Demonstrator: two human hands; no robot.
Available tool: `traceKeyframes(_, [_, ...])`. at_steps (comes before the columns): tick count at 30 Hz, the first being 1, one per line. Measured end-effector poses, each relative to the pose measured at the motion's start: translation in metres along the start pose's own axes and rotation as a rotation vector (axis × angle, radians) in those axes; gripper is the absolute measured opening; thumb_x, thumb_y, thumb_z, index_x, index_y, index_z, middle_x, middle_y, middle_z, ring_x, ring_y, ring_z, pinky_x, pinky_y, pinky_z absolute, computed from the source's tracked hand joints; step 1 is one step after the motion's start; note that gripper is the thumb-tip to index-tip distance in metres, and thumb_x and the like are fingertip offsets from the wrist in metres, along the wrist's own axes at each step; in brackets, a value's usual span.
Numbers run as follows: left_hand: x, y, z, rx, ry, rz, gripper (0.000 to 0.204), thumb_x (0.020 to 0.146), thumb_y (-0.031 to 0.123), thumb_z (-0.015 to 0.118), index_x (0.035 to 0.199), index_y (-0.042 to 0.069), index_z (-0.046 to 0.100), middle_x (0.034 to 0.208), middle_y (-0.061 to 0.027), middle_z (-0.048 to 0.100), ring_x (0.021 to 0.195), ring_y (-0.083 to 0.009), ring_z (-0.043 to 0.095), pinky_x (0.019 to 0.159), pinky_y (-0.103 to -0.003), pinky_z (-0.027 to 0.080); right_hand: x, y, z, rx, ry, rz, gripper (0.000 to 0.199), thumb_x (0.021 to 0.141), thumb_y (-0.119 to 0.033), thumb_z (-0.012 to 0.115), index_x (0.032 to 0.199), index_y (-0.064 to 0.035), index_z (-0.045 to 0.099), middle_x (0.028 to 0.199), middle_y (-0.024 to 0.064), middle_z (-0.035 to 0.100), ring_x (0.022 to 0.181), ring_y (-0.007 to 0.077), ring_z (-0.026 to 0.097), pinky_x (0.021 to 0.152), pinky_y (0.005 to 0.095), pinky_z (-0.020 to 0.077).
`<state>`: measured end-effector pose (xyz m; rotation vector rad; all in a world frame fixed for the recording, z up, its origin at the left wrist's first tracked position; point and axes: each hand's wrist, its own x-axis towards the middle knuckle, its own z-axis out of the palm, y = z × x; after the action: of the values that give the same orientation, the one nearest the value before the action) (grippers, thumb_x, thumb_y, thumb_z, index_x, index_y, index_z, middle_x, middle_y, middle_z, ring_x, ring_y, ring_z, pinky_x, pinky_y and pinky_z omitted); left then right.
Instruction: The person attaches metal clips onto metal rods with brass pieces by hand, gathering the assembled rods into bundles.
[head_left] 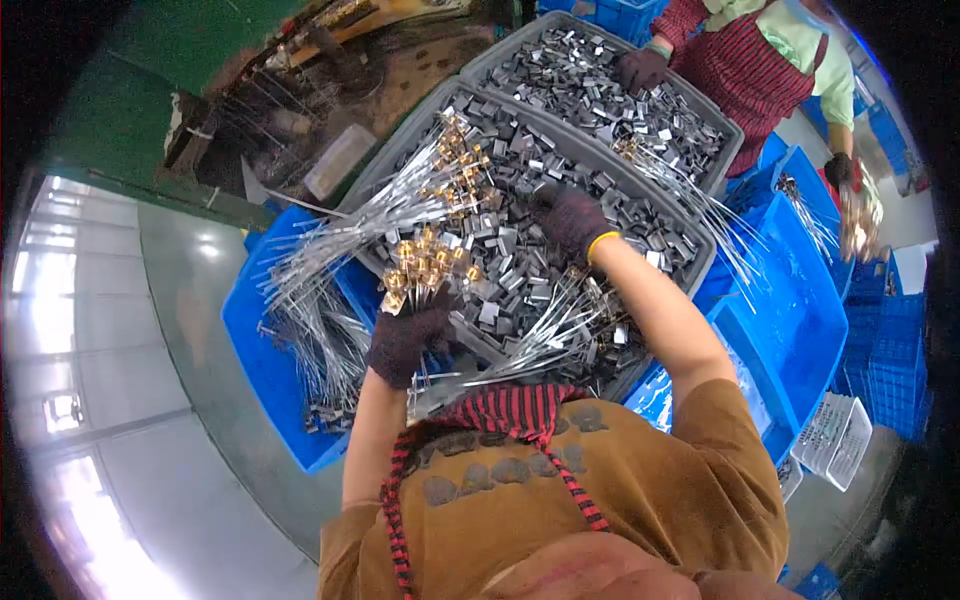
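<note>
My left hand (408, 342), in a dark glove, is closed around a bunch of thin metal rods with brass-coloured ends (425, 268) pointing up. It is at the near left edge of a grey bin (697, 262) full of small bent metal pieces (520, 262). Over those pieces, my right hand (574, 220) has its dark-gloved fingers bent and pressed together; whatever is in them is hidden. More brass-tipped rods (385, 210) lie across the bin's left side. Another bundle of rods (555, 330) rests near its front edge, below my right forearm.
A blue tub (245, 325) with many rods stands at the left. Across a second grey bin (725, 130) of metal pieces, a co-worker's gloved hand (642, 68) reaches in. Blue tubs (790, 290) stand at the right. Dark, worn machinery (300, 110) is at the far left.
</note>
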<state>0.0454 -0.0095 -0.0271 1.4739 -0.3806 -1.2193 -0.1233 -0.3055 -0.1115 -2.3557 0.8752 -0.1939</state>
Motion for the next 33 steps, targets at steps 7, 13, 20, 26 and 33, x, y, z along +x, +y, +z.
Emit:
traceKeyframes(7, [-0.008, -0.003, 0.023, 0.028, 0.001, 0.104, 0.035, 0.086, 0.008, 0.077, 0.12, 0.005, 0.067, 0.102, -0.0063, 0.073, 0.076, -0.0168, 0.067, 0.065, -0.031, 0.052, -0.01, 0.042, -0.012, -0.073, 0.127, 0.095, 0.037, 0.079, -0.024, 0.072, 0.111, -0.006, 0.072, 0.096, 0.0152, 0.074, 0.084, 0.0284, 0.072, 0.077, 0.0419, 0.057])
traceKeyframes(13, [-0.021, 0.017, 0.021, -0.032, -0.011, 0.101, 0.041, 0.084, 0.002, 0.073, 0.123, 0.005, 0.065, 0.1, -0.0062, 0.073, 0.073, -0.0137, 0.064, 0.059, -0.028, 0.049, -0.084, -0.069, -0.057, 1.158, -0.16, 0.219, 0.031, 0.092, -0.01, 0.067, 0.122, -0.0041, 0.064, 0.09, 0.0029, 0.068, 0.068, 0.0091, 0.062, 0.054, 0.0238, 0.0488])
traceKeyframes(20, [-0.038, 0.032, 0.015, 0.045, -0.059, 0.14, 0.034, 0.084, 0.003, 0.074, 0.118, 0.004, 0.066, 0.094, -0.0065, 0.073, 0.067, -0.0132, 0.062, 0.056, -0.028, 0.048, -0.145, -0.121, -0.021, 1.131, -0.14, 0.056, 0.031, 0.093, -0.013, 0.07, 0.122, -0.0044, 0.064, 0.09, 0.0011, 0.066, 0.068, 0.0076, 0.06, 0.059, 0.0235, 0.0493])
traceKeyframes(26, [-0.07, 0.036, 0.031, -0.112, -0.021, 0.295, 0.031, 0.085, 0.008, 0.079, 0.114, 0.005, 0.068, 0.09, -0.0048, 0.073, 0.068, -0.0136, 0.066, 0.056, -0.028, 0.051, -0.18, -0.175, -0.035, 1.192, -0.11, 0.219, 0.034, 0.094, -0.01, 0.069, 0.125, -0.0002, 0.063, 0.091, 0.0051, 0.068, 0.073, 0.0105, 0.063, 0.066, 0.0256, 0.0534])
traceKeyframes(33, [-0.084, 0.024, 0.025, -0.04, -0.027, 0.319, 0.039, 0.085, 0.006, 0.08, 0.121, 0.005, 0.065, 0.098, -0.0058, 0.073, 0.073, -0.0148, 0.068, 0.057, -0.027, 0.052, -0.193, -0.207, -0.031, 1.041, 0.022, 0.135, 0.041, 0.097, -0.014, 0.067, 0.132, 0.0039, 0.059, 0.091, 0.0062, 0.07, 0.074, 0.0106, 0.065, 0.063, 0.0268, 0.0542])
